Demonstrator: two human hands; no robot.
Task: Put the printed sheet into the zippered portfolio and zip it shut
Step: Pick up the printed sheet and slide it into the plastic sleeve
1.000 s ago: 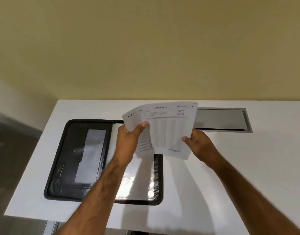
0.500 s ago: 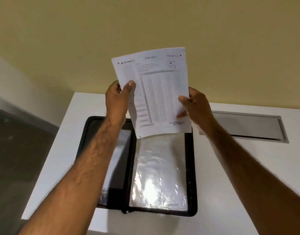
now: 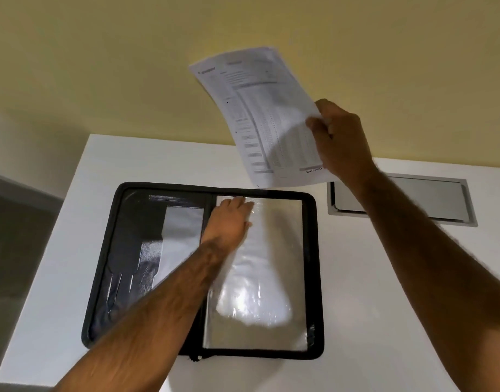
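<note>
The black zippered portfolio [image 3: 316, 250] lies open flat on the white table. Its right half holds shiny clear plastic sleeves [image 3: 271, 264]; its left half has dark pockets [image 3: 135, 250]. My left hand [image 3: 229, 222] rests on the top left corner of the sleeves, fingers spread flat, holding nothing. My right hand [image 3: 339, 137] pinches the right edge of the printed sheet [image 3: 265, 117], which hangs in the air above the portfolio's far edge, curved and tilted left. The zipper pull [image 3: 196, 358] shows at the near edge by the spine.
The white table [image 3: 370, 278] ends close on the left and near sides. A grey recessed cable hatch [image 3: 429, 199] sits in the table right of the portfolio. A yellow wall stands behind.
My left hand let go of the sheet and came down onto the plastic sleeves. My right hand alone now holds the sheet, shifted right and tilted.
</note>
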